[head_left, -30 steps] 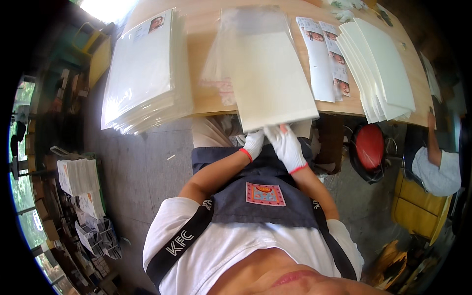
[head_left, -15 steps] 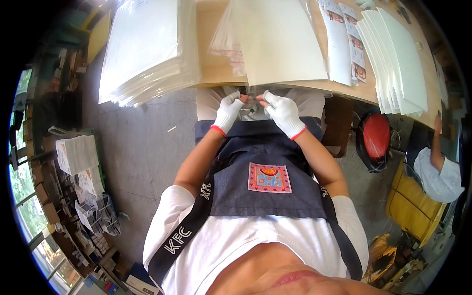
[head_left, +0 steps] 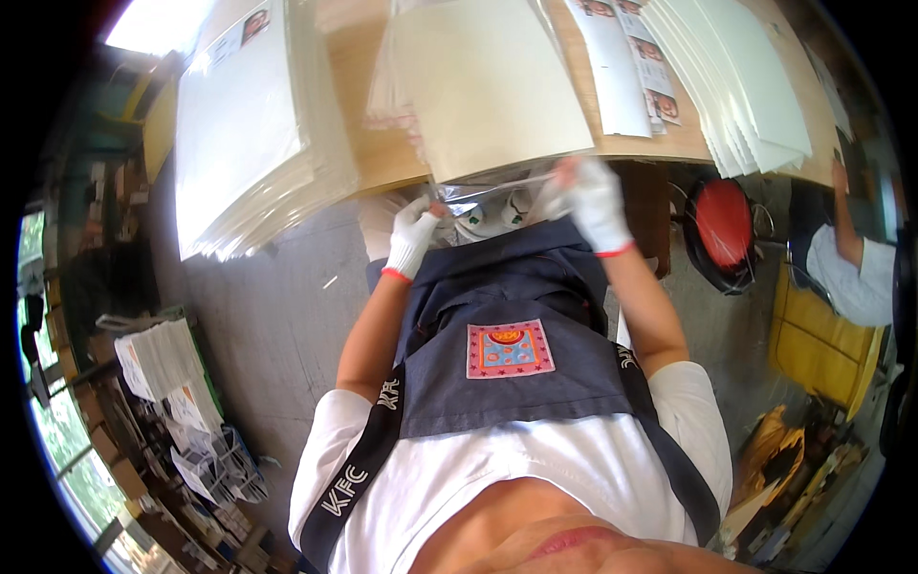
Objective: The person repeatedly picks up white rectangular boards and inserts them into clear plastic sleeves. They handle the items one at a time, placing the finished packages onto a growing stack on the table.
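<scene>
Both my hands wear white gloves with bare fingertips and red cuffs, at the table's near edge. My left hand (head_left: pixel 414 236) is closed, pinching one side of a clear plastic bag (head_left: pixel 466 198). Blurred by motion, my right hand (head_left: pixel 595 203) is closed on the bag's other side, farther right and a little higher. The film stretches between them in a shiny band, below the near edge of a large cream sheet (head_left: pixel 502 91). How far the bag reaches around that sheet, I cannot tell. More clear bags with a reddish strip (head_left: pixel 392 105) lie beneath the sheet's left side.
Left on the table (head_left: pixel 368 158) is a stack of sheets in clear bags (head_left: pixel 239 143), overhanging the edge. Printed strips with photos (head_left: pixel 650 62) and fanned pale sheets (head_left: pixel 732 86) lie right. A red-topped stool (head_left: pixel 722 225) and another person's arm (head_left: pixel 843 215) are at the right.
My hands have moved apart, the right one going outward to the right, and the film now spans between them. The view has shifted, with the table's things lower at left.
</scene>
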{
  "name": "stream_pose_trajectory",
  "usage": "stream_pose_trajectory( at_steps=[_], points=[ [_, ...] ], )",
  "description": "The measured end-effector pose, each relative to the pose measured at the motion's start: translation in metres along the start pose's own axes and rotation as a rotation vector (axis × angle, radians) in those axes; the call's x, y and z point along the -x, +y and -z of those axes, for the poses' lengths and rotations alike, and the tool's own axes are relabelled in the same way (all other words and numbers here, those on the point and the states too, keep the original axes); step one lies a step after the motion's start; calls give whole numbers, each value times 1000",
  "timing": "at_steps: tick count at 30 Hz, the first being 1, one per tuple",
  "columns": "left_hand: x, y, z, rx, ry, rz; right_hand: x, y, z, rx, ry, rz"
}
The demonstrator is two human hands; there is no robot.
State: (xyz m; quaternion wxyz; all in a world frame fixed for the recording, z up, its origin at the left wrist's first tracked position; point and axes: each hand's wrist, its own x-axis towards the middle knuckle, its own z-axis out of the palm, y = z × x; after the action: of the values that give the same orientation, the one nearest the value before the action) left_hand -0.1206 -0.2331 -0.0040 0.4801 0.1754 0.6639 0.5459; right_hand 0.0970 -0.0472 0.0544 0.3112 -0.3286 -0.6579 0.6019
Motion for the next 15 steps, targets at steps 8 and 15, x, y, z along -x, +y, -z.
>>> stream_pose_trajectory(
  at_steps=[8, 15],
  points=[
    [-3, 0, 18, -841, 339, -781, 89, 117, 243, 1014, -6, -803],
    [-27, 38, -9, -1114, 136, -1440, -1, 18, 103, 1214, 28, 696]
  ],
)
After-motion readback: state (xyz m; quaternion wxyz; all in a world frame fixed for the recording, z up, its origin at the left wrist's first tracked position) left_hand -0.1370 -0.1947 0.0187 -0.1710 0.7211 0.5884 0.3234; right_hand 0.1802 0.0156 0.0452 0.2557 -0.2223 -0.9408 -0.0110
